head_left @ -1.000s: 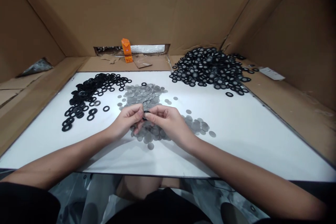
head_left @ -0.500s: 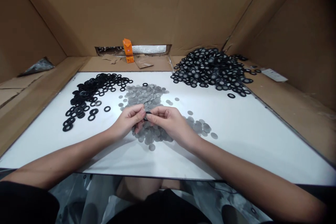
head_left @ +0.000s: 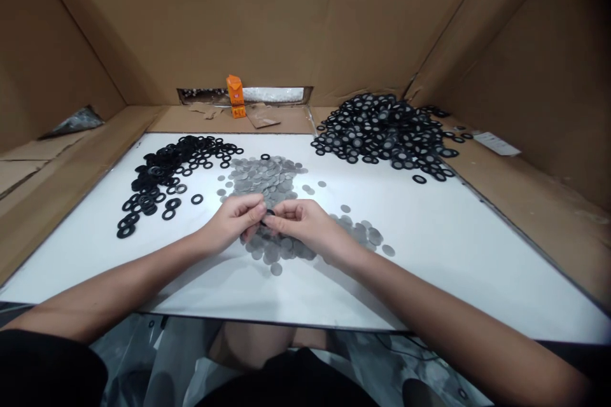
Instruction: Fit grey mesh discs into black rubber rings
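Over the middle of the white table my two hands meet at one small black ring (head_left: 270,212). My right hand (head_left: 305,224) pinches its right side between thumb and fingers. At its left edge my left hand (head_left: 233,221) is closed, thumb pressed against the fingertips. Whether a disc sits inside the ring is hidden by the fingers. Beneath and behind both hands spreads a pile of thin grey discs (head_left: 265,175). A smaller scatter of grey discs (head_left: 375,236) lies to the right of my right hand.
A heap of black rings (head_left: 165,162) lies at the left. At the back right rises a bigger heap of black rings with grey centres (head_left: 382,130). Cardboard walls (head_left: 267,19) enclose the table (head_left: 453,267). An orange carton (head_left: 235,96) stands by a slot at the back.
The ring between my fingertips has tilted and sits slightly lower. Both hands have barely moved, and the whole view has shifted a little.
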`<state>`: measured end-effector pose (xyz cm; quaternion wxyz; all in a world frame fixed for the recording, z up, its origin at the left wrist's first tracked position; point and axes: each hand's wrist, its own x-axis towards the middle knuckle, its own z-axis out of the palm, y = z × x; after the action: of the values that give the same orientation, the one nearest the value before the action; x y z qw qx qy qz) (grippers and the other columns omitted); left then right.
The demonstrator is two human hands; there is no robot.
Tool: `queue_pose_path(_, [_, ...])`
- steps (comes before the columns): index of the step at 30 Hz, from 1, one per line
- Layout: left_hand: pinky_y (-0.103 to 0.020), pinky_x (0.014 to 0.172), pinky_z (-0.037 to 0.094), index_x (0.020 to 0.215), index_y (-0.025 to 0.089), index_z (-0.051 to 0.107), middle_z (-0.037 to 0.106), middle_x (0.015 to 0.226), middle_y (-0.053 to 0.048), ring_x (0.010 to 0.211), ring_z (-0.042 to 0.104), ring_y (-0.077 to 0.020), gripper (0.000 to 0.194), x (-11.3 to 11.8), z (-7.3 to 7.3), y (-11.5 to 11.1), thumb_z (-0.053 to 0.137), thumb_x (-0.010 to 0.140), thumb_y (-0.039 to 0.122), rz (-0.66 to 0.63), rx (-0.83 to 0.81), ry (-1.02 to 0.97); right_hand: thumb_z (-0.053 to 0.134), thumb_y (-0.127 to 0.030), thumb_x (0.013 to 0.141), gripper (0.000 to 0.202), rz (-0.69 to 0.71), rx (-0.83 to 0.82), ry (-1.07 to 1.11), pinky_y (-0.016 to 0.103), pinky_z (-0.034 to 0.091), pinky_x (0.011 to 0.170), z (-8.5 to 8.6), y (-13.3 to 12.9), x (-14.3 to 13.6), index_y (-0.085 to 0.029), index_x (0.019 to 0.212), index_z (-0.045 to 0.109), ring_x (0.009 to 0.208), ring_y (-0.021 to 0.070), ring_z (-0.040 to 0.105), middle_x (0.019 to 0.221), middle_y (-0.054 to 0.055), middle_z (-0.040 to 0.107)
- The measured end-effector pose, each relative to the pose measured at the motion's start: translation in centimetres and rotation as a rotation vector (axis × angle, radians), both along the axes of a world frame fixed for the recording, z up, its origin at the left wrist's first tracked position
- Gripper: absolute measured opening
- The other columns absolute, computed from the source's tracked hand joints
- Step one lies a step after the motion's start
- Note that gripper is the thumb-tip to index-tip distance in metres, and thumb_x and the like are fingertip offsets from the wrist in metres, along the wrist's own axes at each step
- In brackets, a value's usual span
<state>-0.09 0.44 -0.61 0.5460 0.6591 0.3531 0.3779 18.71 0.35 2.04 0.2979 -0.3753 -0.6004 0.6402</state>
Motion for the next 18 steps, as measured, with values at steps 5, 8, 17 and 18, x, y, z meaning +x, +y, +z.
queue_pose_path(5, [-0.018, 0.039, 0.030, 0.066, 0.017, 0.043, 0.047, 0.047, 0.005, 0.038, 0.042, -0.0062, 0.046, 0.3, 0.6, -0.3, 0.049, 0.089, 0.056, -0.072, -0.064, 0.000, 0.075, -0.035, 0.073, 0.022, 0.029, 0.034, -0.063, 0.020, 0.033, 0.045, 0.7, 0.4, 0.6, -0.015, 0.071, 0.066, 0.051, 0.0069, 0.047, 0.061, -0.002, 0.059])
queue_pose_path(8, [-0.018, 0.039, 0.033, 0.069, 0.016, 0.044, 0.053, 0.053, 0.004, 0.038, 0.045, -0.0054, 0.045, 0.5, 0.8, -0.7, 0.049, 0.088, 0.057, -0.045, -0.033, -0.011, 0.073, -0.029, 0.075, 0.016, -0.024, 0.095, -0.001, 0.021, 0.036, 0.050, 0.7, 0.1, 0.5, -0.016, 0.071, 0.067, 0.055, 0.0075, 0.050, 0.062, -0.002, 0.061])
queue_pose_path(17, [-0.019, 0.038, 0.034, 0.068, 0.017, 0.046, 0.052, 0.054, 0.004, 0.037, 0.048, -0.0064, 0.038, 0.6, 0.5, -1.2, 0.054, 0.090, 0.047, 0.068, 0.088, -0.059, 0.070, -0.035, 0.077, 0.020, -0.124, 0.165, 0.019, 0.024, 0.041, 0.055, 0.5, -0.7, -0.1, -0.016, 0.073, 0.065, 0.061, 0.0114, 0.055, 0.068, 0.000, 0.063])
queue_pose_path(18, [-0.019, 0.039, 0.034, 0.068, 0.017, 0.046, 0.052, 0.053, 0.004, 0.037, 0.048, -0.0067, 0.037, 0.6, 0.5, -1.3, 0.053, 0.090, 0.046, 0.090, 0.117, -0.043, 0.069, -0.036, 0.078, 0.020, -0.143, 0.189, 0.016, 0.024, 0.041, 0.055, 0.3, -0.9, -0.2, -0.016, 0.075, 0.065, 0.062, 0.0117, 0.056, 0.070, 0.000, 0.064])
